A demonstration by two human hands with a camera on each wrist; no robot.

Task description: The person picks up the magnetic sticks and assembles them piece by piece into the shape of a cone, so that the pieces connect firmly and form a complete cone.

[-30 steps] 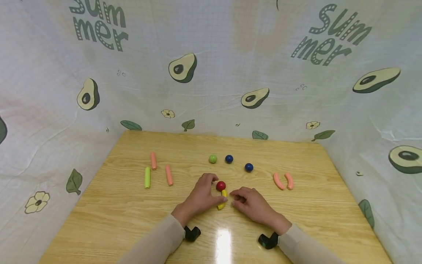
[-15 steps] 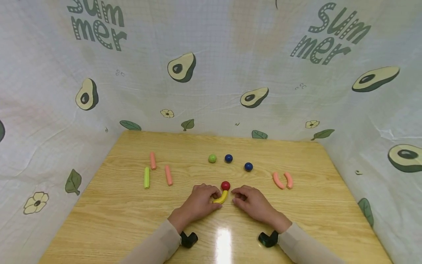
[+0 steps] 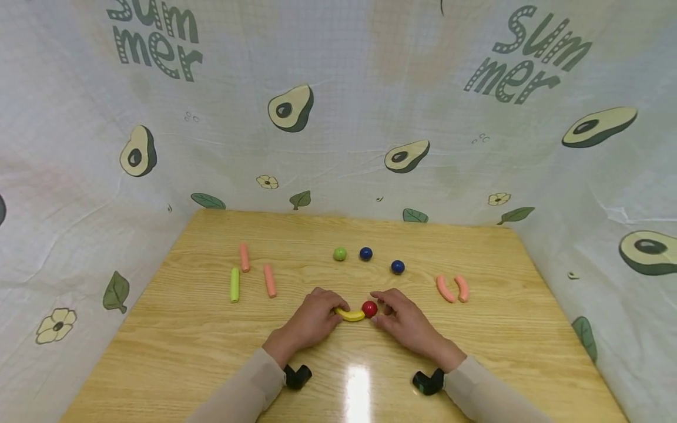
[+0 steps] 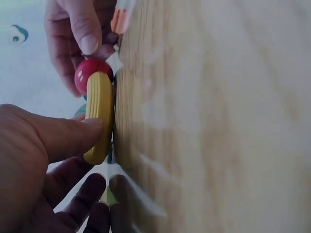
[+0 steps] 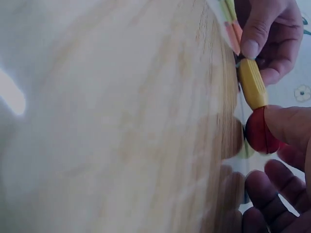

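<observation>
In the head view my left hand [image 3: 315,317] pinches one end of a ribbed yellow curved stick [image 3: 351,315] between thumb and fingers. The stick lies at the table surface, and its other end touches a shiny red ball [image 3: 369,309]. My right hand [image 3: 404,320] has its thumb and forefinger around that ball, from the right side. The right wrist view shows the thumb [image 5: 286,124] against the red ball [image 5: 260,131], while the other fingers hang loosely curled. From the left wrist, the yellow stick [image 4: 99,116] shows under my left thumb [image 4: 80,138].
Farther back on the wooden table [image 3: 307,235] are a green ball [image 3: 340,254] and two dark blue balls [image 3: 366,254]. At left lie a lime-green stick [image 3: 235,285] and two straight pink sticks [image 3: 270,281]; at right, two curved pink sticks [image 3: 445,289]. A patterned cloth [image 3: 338,170] surrounds the table.
My left hand has taken hold of the yellow stick and swung it roughly level. The red ball has moved right and nearer to me with it, between my right thumb and forefinger.
</observation>
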